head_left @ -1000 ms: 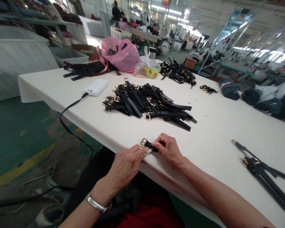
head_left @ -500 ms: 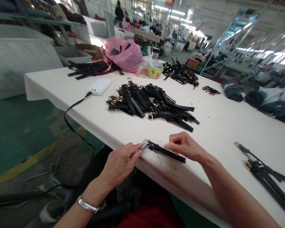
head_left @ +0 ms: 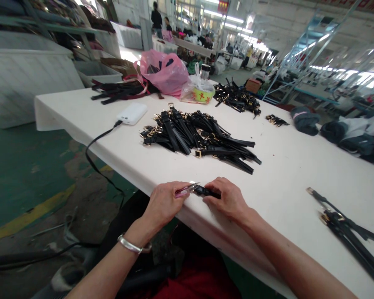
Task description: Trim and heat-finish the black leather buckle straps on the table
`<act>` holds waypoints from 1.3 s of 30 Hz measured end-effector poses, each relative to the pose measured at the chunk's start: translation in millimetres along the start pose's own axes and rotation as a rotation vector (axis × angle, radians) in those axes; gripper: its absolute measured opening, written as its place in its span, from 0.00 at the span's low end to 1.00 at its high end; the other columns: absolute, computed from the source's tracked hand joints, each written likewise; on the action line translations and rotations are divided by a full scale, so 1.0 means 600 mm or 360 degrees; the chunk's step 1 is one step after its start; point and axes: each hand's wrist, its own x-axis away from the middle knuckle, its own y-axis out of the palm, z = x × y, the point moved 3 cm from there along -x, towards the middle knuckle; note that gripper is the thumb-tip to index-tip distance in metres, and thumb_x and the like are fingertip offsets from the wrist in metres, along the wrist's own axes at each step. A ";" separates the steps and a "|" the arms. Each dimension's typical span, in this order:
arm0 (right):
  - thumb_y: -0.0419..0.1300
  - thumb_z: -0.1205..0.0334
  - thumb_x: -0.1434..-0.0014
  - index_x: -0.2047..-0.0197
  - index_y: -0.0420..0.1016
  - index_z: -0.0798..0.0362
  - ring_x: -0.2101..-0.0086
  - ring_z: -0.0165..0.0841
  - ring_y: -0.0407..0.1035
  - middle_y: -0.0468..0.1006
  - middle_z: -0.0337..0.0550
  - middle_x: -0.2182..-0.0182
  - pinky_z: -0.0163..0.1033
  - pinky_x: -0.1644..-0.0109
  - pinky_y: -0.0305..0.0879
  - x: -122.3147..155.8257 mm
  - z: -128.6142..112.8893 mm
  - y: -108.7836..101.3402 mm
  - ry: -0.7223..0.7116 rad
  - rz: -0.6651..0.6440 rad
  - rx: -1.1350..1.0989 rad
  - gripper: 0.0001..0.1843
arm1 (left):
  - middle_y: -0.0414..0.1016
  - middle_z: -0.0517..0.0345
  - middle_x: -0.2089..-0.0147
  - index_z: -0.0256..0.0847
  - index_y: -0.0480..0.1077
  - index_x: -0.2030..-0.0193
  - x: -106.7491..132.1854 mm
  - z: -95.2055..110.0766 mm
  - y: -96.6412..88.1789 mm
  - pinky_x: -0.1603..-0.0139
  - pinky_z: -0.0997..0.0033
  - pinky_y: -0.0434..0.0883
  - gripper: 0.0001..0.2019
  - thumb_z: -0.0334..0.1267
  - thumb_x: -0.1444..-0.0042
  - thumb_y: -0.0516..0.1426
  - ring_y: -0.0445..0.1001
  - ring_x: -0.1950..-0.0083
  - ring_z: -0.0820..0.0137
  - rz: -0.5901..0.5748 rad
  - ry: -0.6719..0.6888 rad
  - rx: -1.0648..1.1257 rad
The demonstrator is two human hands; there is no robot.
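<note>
My left hand [head_left: 163, 203] is closed around small pink-handled snips [head_left: 187, 189], whose blades point at the buckle end of a black strap [head_left: 207, 192]. My right hand [head_left: 227, 199] lies over that strap and pinches it against the white table [head_left: 286, 174] near the front edge. Most of the strap is hidden under the right hand. Behind the hands lies a big pile of black straps with gold buckles [head_left: 199, 135].
A white power bank [head_left: 132, 113] with a black cable hanging off the edge sits at the left. A pink bag [head_left: 163, 70], a clear bag over a yellow bowl [head_left: 197, 92] and more strap piles [head_left: 237, 97] lie at the back. Finished straps [head_left: 345, 224] lie at right.
Half a second ago the right hand was off to the right with the strap stretched out. It has come back over the strap beside the buckle, and the snips have closed in on it.
</note>
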 end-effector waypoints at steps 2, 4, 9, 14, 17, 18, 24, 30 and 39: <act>0.61 0.63 0.45 0.60 0.77 0.49 0.61 0.34 0.67 0.76 0.41 0.66 0.38 0.56 0.61 -0.003 0.003 0.005 -0.0026 0.0006 -0.0058 0.08 | 0.77 0.60 0.65 0.49 0.76 0.56 -0.005 0.005 -0.002 0.63 0.72 0.66 0.14 0.35 0.44 0.52 0.74 0.64 0.69 0.0011 0.0043 -0.0056; 0.58 0.62 0.42 0.59 0.78 0.50 0.62 0.33 0.68 0.77 0.41 0.65 0.37 0.57 0.61 -0.004 0.005 0.003 -0.0044 -0.0022 -0.0202 0.09 | 0.74 0.60 0.63 0.48 0.77 0.59 -0.010 0.009 -0.006 0.62 0.72 0.66 0.13 0.35 0.45 0.53 0.72 0.64 0.69 0.0077 0.0054 -0.0034; 0.56 0.58 0.41 0.62 0.79 0.53 0.70 0.30 0.69 0.76 0.39 0.72 0.34 0.64 0.62 -0.001 0.005 -0.002 0.0145 -0.0273 -0.0905 0.12 | 0.72 0.62 0.72 0.39 0.76 0.71 -0.021 0.017 -0.004 0.70 0.75 0.62 0.07 0.36 0.50 0.56 0.68 0.71 0.72 -0.0057 -0.0092 0.0502; 0.58 0.47 0.45 0.67 0.76 0.57 0.80 0.25 0.65 0.73 0.37 0.79 0.30 0.74 0.58 0.006 0.002 -0.003 0.0427 -0.0484 -0.1538 0.19 | 0.70 0.64 0.80 0.35 0.71 0.74 -0.020 0.017 0.017 0.81 0.78 0.51 0.12 0.42 0.49 0.57 0.55 0.84 0.81 -0.0234 -0.0430 0.1173; 0.57 0.45 0.44 0.70 0.75 0.58 0.83 0.24 0.62 0.72 0.37 0.83 0.29 0.77 0.56 0.009 0.002 -0.005 0.0452 -0.0532 -0.1610 0.21 | 0.71 0.61 0.81 0.34 0.70 0.77 -0.018 0.013 0.027 0.82 0.78 0.49 0.15 0.45 0.49 0.57 0.54 0.86 0.83 -0.0211 -0.0500 0.1330; 0.57 0.46 0.44 0.68 0.75 0.58 0.83 0.24 0.62 0.73 0.38 0.82 0.29 0.77 0.56 0.009 0.002 -0.005 0.0464 -0.0529 -0.1612 0.21 | 0.71 0.61 0.81 0.34 0.69 0.78 -0.018 0.012 0.029 0.82 0.78 0.49 0.16 0.45 0.48 0.57 0.54 0.86 0.83 -0.0203 -0.0517 0.1333; 0.60 0.55 0.46 0.58 0.76 0.52 0.77 0.28 0.69 0.78 0.40 0.70 0.33 0.73 0.62 0.012 -0.005 -0.023 0.0354 -0.0119 -0.0905 0.14 | 0.71 0.59 0.82 0.36 0.65 0.81 -0.020 0.017 0.034 0.85 0.79 0.45 0.15 0.42 0.48 0.55 0.54 0.88 0.83 -0.0181 -0.0609 0.1283; 0.65 0.54 0.49 0.64 0.76 0.50 0.66 0.33 0.69 0.77 0.41 0.66 0.36 0.63 0.61 0.026 -0.025 -0.027 0.0023 0.0192 -0.0082 0.11 | 0.70 0.60 0.84 0.37 0.66 0.80 -0.017 0.026 0.033 0.86 0.79 0.46 0.12 0.41 0.50 0.54 0.53 0.89 0.82 -0.0171 -0.0655 0.1133; 0.64 0.60 0.47 0.73 0.77 0.51 0.66 0.32 0.67 0.74 0.41 0.68 0.36 0.61 0.61 0.022 -0.025 0.010 -0.0005 0.0296 -0.0280 0.05 | 0.58 0.67 0.90 0.40 0.64 0.86 -0.011 0.007 0.033 0.84 0.76 0.49 0.17 0.44 0.50 0.54 0.56 0.87 0.77 -0.0123 -0.0592 0.0639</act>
